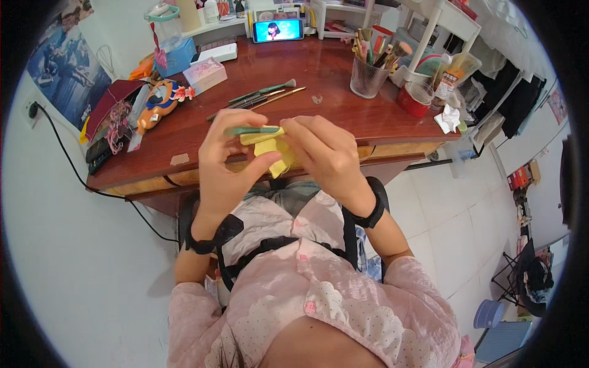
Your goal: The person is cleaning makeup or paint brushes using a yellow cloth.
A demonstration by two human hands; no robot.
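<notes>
Above the desk's front edge, my left hand (222,161) curls round a green makeup brush (253,130) and touches a yellow cloth (267,148) with its thumb. My right hand (328,150) pinches the cloth at the brush's right end, where cloth and fingers hide the tip. The cloth is folded over part of the brush, and a loose flap hangs below it. Beyond my hands, several makeup brushes (264,97) lie side by side on the reddish wooden desk (325,70).
A clear ribbed cup (367,78) of brushes stands at the right, near a red jar (413,98) and crumpled tissue (448,119). A lit phone (278,30) leans at the back. Left are a tissue box (205,75), an orange plush pouch (158,105) and a black cable (80,173).
</notes>
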